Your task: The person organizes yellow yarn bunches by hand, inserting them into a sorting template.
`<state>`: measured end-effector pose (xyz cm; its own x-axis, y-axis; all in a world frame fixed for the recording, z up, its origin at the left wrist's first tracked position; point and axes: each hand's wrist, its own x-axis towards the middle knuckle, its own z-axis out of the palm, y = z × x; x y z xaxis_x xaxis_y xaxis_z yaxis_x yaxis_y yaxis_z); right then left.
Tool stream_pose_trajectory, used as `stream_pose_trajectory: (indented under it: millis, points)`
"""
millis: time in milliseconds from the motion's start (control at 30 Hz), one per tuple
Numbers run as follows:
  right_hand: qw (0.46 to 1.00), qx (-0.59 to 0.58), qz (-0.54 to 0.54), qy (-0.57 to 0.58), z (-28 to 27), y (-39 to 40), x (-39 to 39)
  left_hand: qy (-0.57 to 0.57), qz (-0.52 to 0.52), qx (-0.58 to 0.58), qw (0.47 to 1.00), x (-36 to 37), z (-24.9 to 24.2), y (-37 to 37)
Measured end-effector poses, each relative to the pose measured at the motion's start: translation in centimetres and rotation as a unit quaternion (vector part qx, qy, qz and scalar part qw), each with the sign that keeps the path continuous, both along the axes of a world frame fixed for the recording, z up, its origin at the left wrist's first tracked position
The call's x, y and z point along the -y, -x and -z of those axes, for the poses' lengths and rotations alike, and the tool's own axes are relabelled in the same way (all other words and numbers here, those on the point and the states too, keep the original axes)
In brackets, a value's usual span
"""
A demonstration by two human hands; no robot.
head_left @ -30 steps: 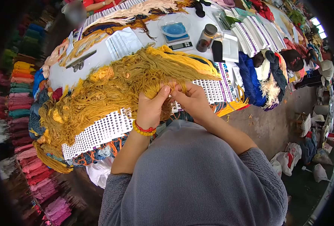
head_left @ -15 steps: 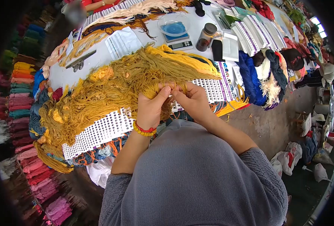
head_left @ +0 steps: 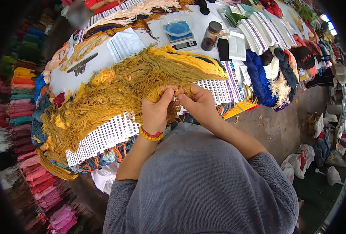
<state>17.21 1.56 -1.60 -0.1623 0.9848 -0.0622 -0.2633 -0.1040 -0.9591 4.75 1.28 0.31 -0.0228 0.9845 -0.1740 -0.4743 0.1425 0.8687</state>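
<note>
A large heap of mustard and olive yarn [head_left: 114,91] spreads over the near side of the table. At its front edge my left hand [head_left: 157,106] is closed on a bunch of this yarn, thumb pressed against the fingers. My right hand [head_left: 198,102] pinches strands of the same yarn right beside it, the fingertips of both hands almost touching. Loops of yarn bulge over the left fingers. Under the heap lie white perforated cards [head_left: 102,136] with rows of dark holes. Brighter yellow yarn [head_left: 204,62] lies behind my right hand.
Beyond the heap stand a digital scale [head_left: 184,45] with a clear bowl, a dark-lidded jar [head_left: 211,37], a paper sheet [head_left: 126,43] and scissors [head_left: 81,65]. Blue yarn [head_left: 259,82] hangs over the right edge, near yellow-handled scissors [head_left: 248,93]. Another person's arm [head_left: 102,4] shows across the table.
Both hands stay at the same spot with the yarn held. The fingertips shift only slightly, and the view moves a little.
</note>
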Motion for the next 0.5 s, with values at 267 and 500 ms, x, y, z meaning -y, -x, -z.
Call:
stream_pose_trajectory:
  millis: [267,500]
  points:
    - [0.996,0.076,-0.007,-0.036,0.55,-0.62,0.36,-0.025,0.025,-0.034,0.999,0.36,0.18,-0.41]
    - [0.998,0.059,-0.001,-0.022,-0.34,-0.89,0.78,0.007,0.046,0.021,0.999,0.43,-0.31,-0.41]
